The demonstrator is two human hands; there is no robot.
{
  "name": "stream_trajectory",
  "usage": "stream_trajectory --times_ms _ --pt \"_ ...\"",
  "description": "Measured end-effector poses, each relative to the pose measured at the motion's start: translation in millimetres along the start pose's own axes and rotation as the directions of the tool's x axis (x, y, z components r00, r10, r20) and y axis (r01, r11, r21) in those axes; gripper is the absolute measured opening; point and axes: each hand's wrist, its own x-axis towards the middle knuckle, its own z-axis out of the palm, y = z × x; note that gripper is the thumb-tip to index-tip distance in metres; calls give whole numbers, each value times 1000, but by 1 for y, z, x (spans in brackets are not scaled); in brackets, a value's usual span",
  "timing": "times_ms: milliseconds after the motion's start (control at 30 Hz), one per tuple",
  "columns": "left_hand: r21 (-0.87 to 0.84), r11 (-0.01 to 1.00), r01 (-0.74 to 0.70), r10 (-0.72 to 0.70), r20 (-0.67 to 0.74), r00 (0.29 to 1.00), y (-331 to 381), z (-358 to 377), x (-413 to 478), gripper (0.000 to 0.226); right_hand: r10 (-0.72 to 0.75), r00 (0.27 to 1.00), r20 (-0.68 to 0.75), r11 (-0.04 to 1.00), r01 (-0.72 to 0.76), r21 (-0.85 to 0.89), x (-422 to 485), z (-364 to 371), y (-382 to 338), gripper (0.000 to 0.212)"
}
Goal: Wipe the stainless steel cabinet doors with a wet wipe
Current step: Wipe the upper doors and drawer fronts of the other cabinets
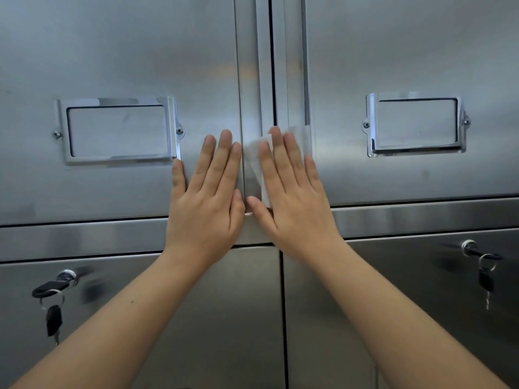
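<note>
Pressure is the main thing: right hand [292, 197] is flat, fingers straight and together, pinning the wet wipe [257, 157] to the metal where the centre seam [264, 66] meets the right upper door [407, 51]. Nothing is curled round the wipe; only palm and finger push hold it. It pokes out past the fingertips and along the thumb side, partly folded, upper edge blurred. Left hand [206, 203] is also released and flat, bare on the left upper door [112, 51]. Its little finger sits just under the corner of the left label holder [118, 131], and its thumb is nearly touching the right thumb. It looks like a brace and holds nothing. Both forearms come up from below, wrists roughly straight, palms into the steel. For a good stroke I'd put the whole palm over the wipe so it can't bunch or slip out, overlap the passes, and work the seam lip deliberately. The raised frame of the right label holder [415, 124] could snag a loose wipe edge, so go round it with fingertips. The bare left palm will likely leave prints, so that patch needs a pass too. Lower doors [224, 318], with keys [53, 318] hanging in the locks, probably remain to do; can't tell for sure.
</note>
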Motion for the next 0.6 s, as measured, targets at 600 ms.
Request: stream_trajectory --times_ms 600 --pt "-29 1000 -10 9 -24 1000 -8 -7 21 56 -83 992 91 994 89 -61 38 -13 20 69"
